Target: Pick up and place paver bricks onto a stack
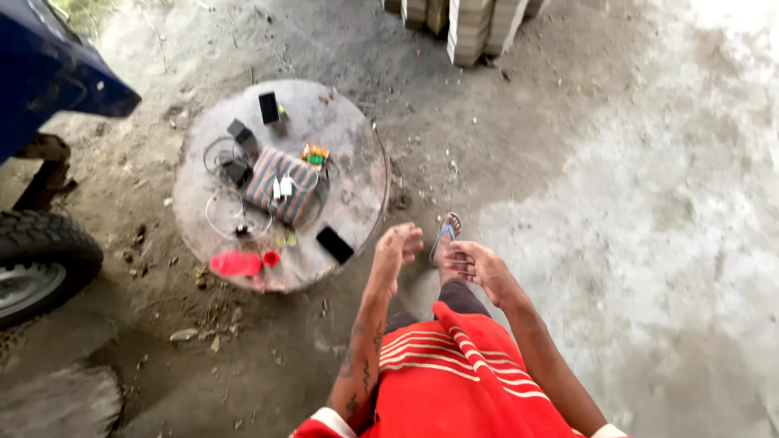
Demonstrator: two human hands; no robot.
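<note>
My left hand [398,246] hangs in front of me with loosely curled fingers and holds nothing. Just beside it, my right hand [473,264] is also empty, fingers slightly bent. Both hover above the dirt floor, near my foot in a blue sandal [444,234]. A round grey table [357,186] stands to the left of my hands. On it lie a black phone [334,244] nearest my left hand, a striped pouch [280,185], cables, chargers and a red bottle [236,264].
A dark blue vehicle [49,73] with a tyre [40,259] stands at the far left. Stacked pale blocks [475,28] rise at the top. A flat stone [61,401] lies at the bottom left. Pale concrete floor spreads to the right.
</note>
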